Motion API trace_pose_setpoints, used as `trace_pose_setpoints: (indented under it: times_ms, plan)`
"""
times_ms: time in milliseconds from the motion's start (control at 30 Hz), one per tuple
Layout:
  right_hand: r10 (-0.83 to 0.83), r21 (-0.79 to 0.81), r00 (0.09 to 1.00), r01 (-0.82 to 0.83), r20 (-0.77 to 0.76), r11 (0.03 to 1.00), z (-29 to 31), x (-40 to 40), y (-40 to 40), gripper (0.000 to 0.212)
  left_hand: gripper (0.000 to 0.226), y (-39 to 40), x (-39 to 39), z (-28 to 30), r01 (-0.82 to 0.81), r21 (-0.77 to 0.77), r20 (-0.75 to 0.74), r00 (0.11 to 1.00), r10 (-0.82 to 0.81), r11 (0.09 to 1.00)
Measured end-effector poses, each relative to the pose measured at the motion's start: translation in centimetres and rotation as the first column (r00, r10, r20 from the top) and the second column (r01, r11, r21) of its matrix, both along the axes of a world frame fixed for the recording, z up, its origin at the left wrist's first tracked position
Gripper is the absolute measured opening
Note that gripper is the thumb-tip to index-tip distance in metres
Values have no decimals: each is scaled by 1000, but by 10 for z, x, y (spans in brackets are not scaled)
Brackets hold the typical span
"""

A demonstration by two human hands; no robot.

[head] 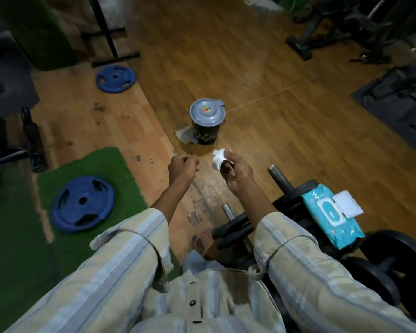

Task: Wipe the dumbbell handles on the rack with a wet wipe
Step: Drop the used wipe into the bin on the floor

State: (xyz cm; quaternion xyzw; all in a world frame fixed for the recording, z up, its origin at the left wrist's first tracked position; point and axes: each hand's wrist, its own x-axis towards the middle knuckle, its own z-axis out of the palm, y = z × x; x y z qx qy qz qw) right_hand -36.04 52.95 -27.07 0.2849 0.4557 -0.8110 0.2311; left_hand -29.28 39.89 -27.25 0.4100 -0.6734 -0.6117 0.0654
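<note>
My right hand (pixel 235 173) pinches a crumpled white wet wipe (pixel 218 159) above the wooden floor, just this side of a small lidded bin (pixel 206 111). My left hand (pixel 181 165) hovers beside it, fingers curled into a loose fist with nothing in it. At the lower right, black dumbbells (pixel 235 228) with steel bar ends (pixel 280 176) lie on a rack, partly hidden by my right forearm. A turquoise wet wipe pack (pixel 332 213) lies on top of them with its white flap open.
Two blue weight plates lie on the floor: one on a green turf mat (pixel 82 203), one farther back (pixel 115 78). Black gym machines stand at the left edge, a bench frame (pixel 327 27) at the far right and a dark mat (pixel 399 102) at the right.
</note>
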Motion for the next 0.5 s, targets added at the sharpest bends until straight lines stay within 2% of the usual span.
trace_pose_setpoints:
  times_ms: [300,500]
  plan:
    - [13,-13,1000,-13,0,1000,10,-96,-91,15,20,-93,-98,12,0,-24,-7,1000,0,1000]
    - [-22,-38,1000,23,13,999,1,-163,-153,14,19,-156,-174,1,23,5,14,1000,-23,1000]
